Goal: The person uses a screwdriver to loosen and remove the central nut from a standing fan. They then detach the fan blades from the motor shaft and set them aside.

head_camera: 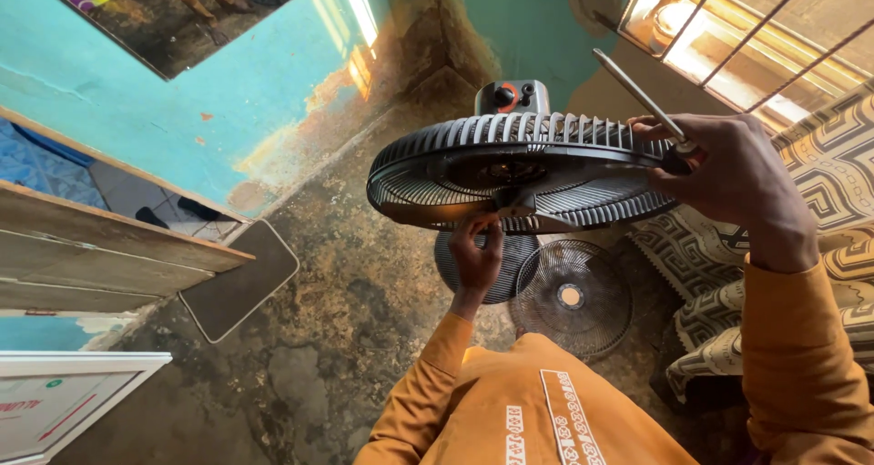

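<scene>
A black fan head (519, 169) with a slatted rear grille and a knob block on its back is held up in front of me. My left hand (477, 251) reaches up under the grille's lower rim, fingers pinched on it near the hub. My right hand (728, 173) grips the grille's right rim and also holds a screwdriver (637, 96), whose metal shaft points up and to the left. Both arms wear orange sleeves.
A round wire front grille (571, 296) and another dark round part (460, 274) lie on the stained concrete floor below. A patterned fabric seat (819, 228) is at the right. A dark mat (238, 281) lies by the wooden door (100, 246) at left. Turquoise walls stand behind.
</scene>
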